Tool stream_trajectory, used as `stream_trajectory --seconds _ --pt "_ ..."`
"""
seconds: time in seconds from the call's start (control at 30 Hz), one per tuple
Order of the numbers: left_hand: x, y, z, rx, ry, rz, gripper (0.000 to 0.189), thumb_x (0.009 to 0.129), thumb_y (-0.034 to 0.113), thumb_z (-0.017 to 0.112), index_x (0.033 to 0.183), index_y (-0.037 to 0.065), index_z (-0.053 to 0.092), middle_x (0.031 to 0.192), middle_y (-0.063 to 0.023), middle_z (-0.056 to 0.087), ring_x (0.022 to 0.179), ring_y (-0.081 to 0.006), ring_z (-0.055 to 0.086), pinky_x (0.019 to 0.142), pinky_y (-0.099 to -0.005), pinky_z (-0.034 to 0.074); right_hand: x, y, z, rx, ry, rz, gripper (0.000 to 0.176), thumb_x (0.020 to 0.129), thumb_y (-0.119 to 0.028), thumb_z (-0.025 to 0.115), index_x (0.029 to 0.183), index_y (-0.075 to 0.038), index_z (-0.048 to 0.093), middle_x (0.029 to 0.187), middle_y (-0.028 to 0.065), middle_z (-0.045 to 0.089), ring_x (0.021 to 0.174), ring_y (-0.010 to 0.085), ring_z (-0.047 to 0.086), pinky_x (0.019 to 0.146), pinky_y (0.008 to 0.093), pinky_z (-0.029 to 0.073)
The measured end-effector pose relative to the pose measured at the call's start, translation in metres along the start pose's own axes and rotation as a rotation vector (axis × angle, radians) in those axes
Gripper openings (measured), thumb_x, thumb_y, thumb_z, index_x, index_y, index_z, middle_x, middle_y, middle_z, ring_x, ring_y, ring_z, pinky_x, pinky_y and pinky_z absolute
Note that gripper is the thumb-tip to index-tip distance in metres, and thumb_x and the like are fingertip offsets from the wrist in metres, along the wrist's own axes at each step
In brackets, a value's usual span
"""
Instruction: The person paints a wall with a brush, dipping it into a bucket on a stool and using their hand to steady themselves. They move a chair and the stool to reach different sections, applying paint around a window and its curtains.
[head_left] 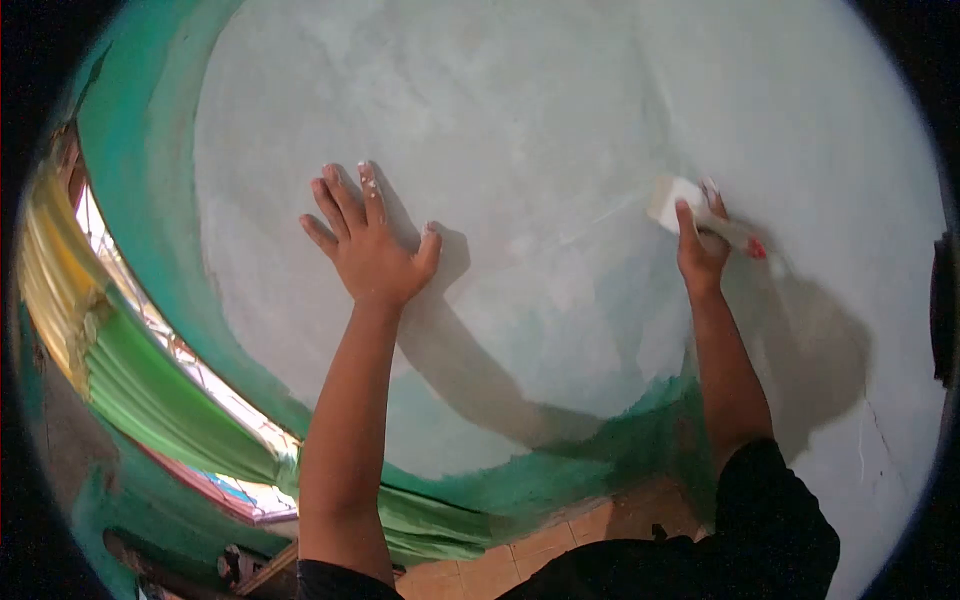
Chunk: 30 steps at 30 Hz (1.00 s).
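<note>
Flat against the pale-coated wall [520, 120], my left hand [375, 240] has its fingers spread and holds nothing; white specks dot the fingertips. My right hand [705, 245] grips a wide white brush [680, 203], whose bristle end points left and touches or nearly touches the wall. The brush's handle, with a red tip, sticks out to the right of the hand. Grey-white coating covers most of the wall, with bare green paint [560, 490] along its lower edge and on the left.
A window [215, 385] with a yellow and green curtain [150, 385] runs down the left. Orange floor tiles [490, 572] show at the bottom. A dark object [943, 310] stands at the right edge. Cracks mark the wall at lower right.
</note>
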<state>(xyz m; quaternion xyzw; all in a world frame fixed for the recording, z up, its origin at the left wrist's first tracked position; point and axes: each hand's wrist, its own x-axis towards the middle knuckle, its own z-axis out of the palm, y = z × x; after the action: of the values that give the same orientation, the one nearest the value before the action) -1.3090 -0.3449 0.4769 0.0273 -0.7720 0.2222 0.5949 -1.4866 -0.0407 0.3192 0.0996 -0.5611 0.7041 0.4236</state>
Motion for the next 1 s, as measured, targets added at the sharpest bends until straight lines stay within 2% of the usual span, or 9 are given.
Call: stream_trajectory --seconds 0.13,0.23,0.3,0.4,0.47,0.53,0.8,0.93,1.0 --pt "0.009 0.037 0.009 -0.006 -0.069 0.068 0.091 0.067 0.051 0.062 0.145 0.016 0.029 0.153 -0.0187 0.011 0.141 -0.0402 0.002 0.106 -0.0639 -0.001 0.041 -0.027 0.023 0.085 0.113 -0.083 0.054 0.086 -0.03 0.066 0.123 0.005 0.049 0.118 0.0172 0.054 0.113 0.0284 0.051 0.096 0.0374 0.041" --pt "0.015 0.055 0.01 0.029 -0.131 0.119 0.088 0.068 0.054 0.06 0.144 0.019 0.033 0.154 -0.015 0.013 0.142 -0.038 0.003 0.107 -0.0633 -0.002 0.027 -0.02 0.018 -0.248 0.141 -0.287 0.048 0.085 -0.03 0.066 0.118 0.002 0.052 0.11 0.0168 0.056 0.102 0.029 0.056 0.088 0.0363 0.045" --pt "0.014 0.06 0.015 0.039 -0.146 0.128 0.087 0.068 0.056 0.058 0.143 0.019 0.034 0.154 -0.0131 0.013 0.142 -0.0367 0.004 0.107 -0.0629 -0.003 -0.004 -0.006 0.001 -0.178 -0.091 -0.25 0.043 0.086 -0.027 0.065 0.116 0.0 0.052 0.107 0.0175 0.058 0.094 0.0303 0.059 0.082 0.0375 0.047" --pt "0.014 0.064 0.021 0.057 -0.093 0.137 0.087 0.069 0.059 0.056 0.143 0.019 0.034 0.154 -0.0122 0.015 0.143 -0.0346 0.004 0.107 -0.0616 -0.005 -0.047 0.014 -0.02 -0.106 -0.13 -0.227 0.037 0.086 -0.026 0.064 0.112 -0.001 0.054 0.103 0.0149 0.059 0.09 0.0269 0.061 0.078 0.0371 0.048" --pt "0.014 0.066 0.02 0.061 -0.088 0.13 0.087 0.071 0.061 0.055 0.143 0.017 0.033 0.153 -0.0119 0.015 0.143 -0.0338 0.004 0.108 -0.0606 -0.005 -0.063 0.017 -0.028 0.114 -0.145 0.272 0.034 0.087 -0.025 0.063 0.11 -0.002 0.054 0.102 0.0125 0.059 0.092 0.0221 0.06 0.074 0.0337 0.049" --pt "0.014 0.066 0.02 0.069 -0.092 0.136 0.087 0.071 0.061 0.055 0.143 0.017 0.033 0.153 -0.0118 0.016 0.143 -0.0336 0.004 0.108 -0.0598 -0.006 -0.055 0.026 -0.022 0.147 -0.109 0.351 0.031 0.088 -0.025 0.062 0.107 -0.002 0.053 0.099 0.011 0.058 0.089 0.0186 0.058 0.068 0.0302 0.051" --pt "0.014 0.069 0.025 0.077 -0.074 0.091 0.088 0.072 0.059 0.057 0.144 0.016 0.029 0.153 -0.0102 0.018 0.143 -0.0312 0.006 0.11 -0.0562 -0.005 0.062 -0.048 0.034 0.499 -0.083 -0.026 0.029 0.092 -0.027 0.056 0.103 -0.001 0.051 0.085 0.0063 0.053 0.068 0.0125 0.057 0.057 0.0278 0.051" --pt "0.013 0.073 0.026 0.07 -0.067 0.087 0.088 0.072 0.059 0.056 0.144 0.016 0.03 0.153 -0.0106 0.019 0.143 -0.0313 0.009 0.111 -0.0557 -0.004 0.036 0.014 0.03 0.382 -0.208 -0.033 0.026 0.09 -0.025 0.055 0.104 -0.003 0.05 0.086 0.0048 0.053 0.067 0.012 0.055 0.055 0.0266 0.047" --pt "0.012 0.075 0.028 0.055 -0.054 0.068 0.087 0.072 0.059 0.055 0.143 0.016 0.031 0.152 -0.0111 0.019 0.143 -0.0315 0.009 0.111 -0.0556 -0.004 -0.012 0.05 0.019 0.612 -0.147 0.064 0.027 0.088 -0.027 0.056 0.102 -0.005 0.051 0.088 0.005 0.055 0.066 0.0121 0.054 0.054 0.0262 0.045"
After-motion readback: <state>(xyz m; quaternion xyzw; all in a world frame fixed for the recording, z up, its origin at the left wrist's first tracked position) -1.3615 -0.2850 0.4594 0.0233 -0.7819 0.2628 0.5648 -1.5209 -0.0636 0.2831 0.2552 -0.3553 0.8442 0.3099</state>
